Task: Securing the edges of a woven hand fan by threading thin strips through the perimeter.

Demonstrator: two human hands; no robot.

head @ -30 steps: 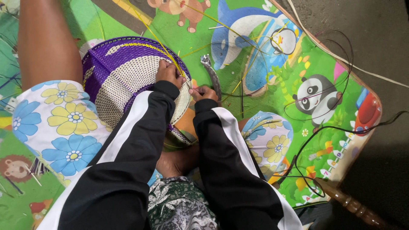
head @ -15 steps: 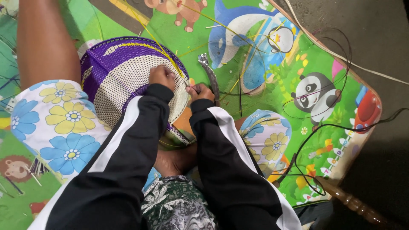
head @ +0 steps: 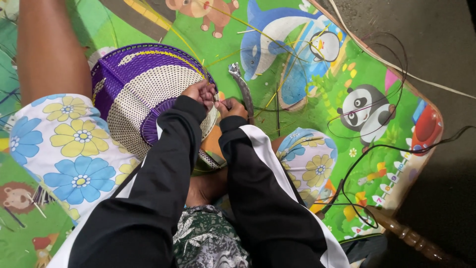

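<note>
Weaving step in hand, by the look of it — both hands at the rim of the purple-and-white woven basket point(head: 148, 94), which lies tipped on its side across the person's lap, on the floral shorts point(head: 74, 149), over the cartoon play mat point(head: 317, 64).

Left hand point(head: 200, 92): fingers curled tight & pressed onto the basket's edge, right where a thin yellow strand point(head: 186, 42) comes down to the rim. Looks like it pinches that strand, but the fingertips are too bunched to be sure.

Right hand point(head: 231, 107): closed in a loose fist just beside the left, touching the rim; what it grips is hidden — can't tell whether it's a strand or the basket itself.

A grey metal tool point(head: 243, 89) lies on the mat just beyond the right hand, not held. Dark wires point(head: 377, 134) loop over the mat to the right, well apart from the hands.

Judgement: the 2 hands are tucking or tightening 1 strand at the edge. Next move prob needs the left to keep the rim steady while the strand gets pulled snug w/o kinking; the tool is near enough if a gap must be pried.
</note>
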